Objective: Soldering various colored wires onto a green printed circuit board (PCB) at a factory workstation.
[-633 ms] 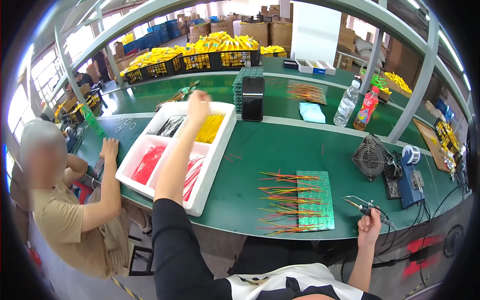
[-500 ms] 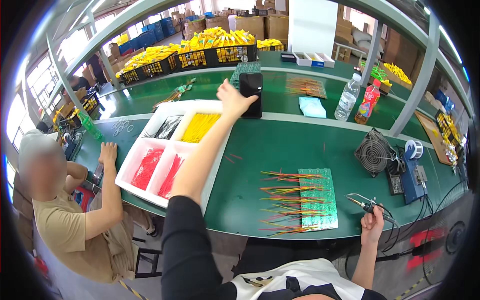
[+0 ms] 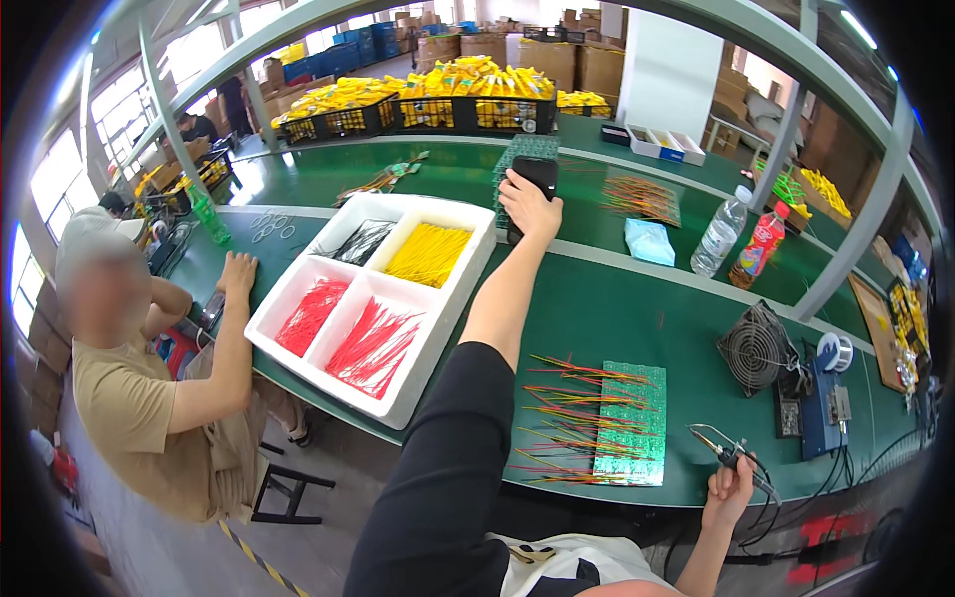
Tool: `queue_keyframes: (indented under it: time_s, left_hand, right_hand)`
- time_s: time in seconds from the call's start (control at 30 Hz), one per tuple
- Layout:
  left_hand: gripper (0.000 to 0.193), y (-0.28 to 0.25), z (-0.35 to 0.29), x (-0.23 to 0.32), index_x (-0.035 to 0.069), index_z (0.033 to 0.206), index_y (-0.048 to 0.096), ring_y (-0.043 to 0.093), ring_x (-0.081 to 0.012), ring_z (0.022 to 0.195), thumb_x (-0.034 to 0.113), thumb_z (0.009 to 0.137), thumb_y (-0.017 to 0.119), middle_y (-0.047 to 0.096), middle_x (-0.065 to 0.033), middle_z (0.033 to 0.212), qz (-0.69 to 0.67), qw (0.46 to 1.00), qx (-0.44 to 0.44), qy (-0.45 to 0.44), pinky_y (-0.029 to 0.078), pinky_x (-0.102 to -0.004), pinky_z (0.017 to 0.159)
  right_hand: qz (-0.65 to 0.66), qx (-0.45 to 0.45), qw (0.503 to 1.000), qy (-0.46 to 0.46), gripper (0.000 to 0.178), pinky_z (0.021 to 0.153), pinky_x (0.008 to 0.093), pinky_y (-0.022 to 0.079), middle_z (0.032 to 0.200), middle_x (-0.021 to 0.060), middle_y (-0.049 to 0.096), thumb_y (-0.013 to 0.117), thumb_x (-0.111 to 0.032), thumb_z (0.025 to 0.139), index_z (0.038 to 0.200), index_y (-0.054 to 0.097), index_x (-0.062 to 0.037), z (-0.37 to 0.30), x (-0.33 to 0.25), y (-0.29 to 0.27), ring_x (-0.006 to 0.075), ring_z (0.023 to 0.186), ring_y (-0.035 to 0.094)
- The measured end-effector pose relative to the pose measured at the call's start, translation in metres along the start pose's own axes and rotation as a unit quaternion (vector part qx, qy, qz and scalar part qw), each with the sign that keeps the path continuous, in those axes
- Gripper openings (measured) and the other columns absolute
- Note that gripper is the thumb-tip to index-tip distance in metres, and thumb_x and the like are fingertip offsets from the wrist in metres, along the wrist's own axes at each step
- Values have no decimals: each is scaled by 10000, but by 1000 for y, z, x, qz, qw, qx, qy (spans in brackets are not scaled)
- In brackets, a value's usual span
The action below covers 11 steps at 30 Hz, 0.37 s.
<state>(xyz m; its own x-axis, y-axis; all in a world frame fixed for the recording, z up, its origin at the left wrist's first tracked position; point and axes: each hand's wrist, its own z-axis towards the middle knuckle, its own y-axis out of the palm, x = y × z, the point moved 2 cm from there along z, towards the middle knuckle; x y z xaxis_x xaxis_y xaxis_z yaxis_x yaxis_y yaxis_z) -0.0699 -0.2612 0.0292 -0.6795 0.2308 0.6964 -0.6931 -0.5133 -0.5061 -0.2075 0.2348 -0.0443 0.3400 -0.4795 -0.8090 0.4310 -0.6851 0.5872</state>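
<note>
My left hand (image 3: 530,206) reaches far forward and lies over a black smartphone (image 3: 537,176), its fingers closed around the phone's sides. The phone rests at the shelf edge, beside a green circuit board panel (image 3: 509,159) with small openings. At the front right, my right hand (image 3: 729,491) grips a soldering iron (image 3: 731,458), whose tip points up and left. Left of the iron is another green circuit board panel (image 3: 633,423), with rows of red and yellow wires (image 3: 557,418) sticking out to its left.
A white foam tray (image 3: 423,358) holds black, yellow and red wires. A fan (image 3: 758,348), a blue soldering station (image 3: 821,373) and a solder spool (image 3: 835,351) stand right. Two bottles (image 3: 721,234) stand behind. A co-worker (image 3: 149,398) sits left, one hand on the table.
My left hand has come down onto the smartphone and closed around it; before, its fingers were spread beside it. The whole view has shifted. My right hand keeps hold of the soldering iron.
</note>
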Motion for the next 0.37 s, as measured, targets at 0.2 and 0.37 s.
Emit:
queue_keyframes:
  time_s: [0.2,0.37]
  left_hand:
    - [1076,-8,7,-2,-75,1322,133,368,-374,1105,335,576,792,293,-252,1246,28,999,-41,4,319,-409,961]
    - [1167,-66,59,-7,-60,1355,94,216,-397,1266,589,595,695,147,-302,1367,-42,989,-111,89,231,-481,1012]
  right_hand:
    - [5,-23,1000,2,101,367,183,239,520,-35,334,471,-149,896,980,491,-97,1,0,2,28,392,284]
    - [9,-41,999,7,123,363,178,244,527,-33,339,479,-163,895,999,460,-101,4,-4,-4,27,387,285]
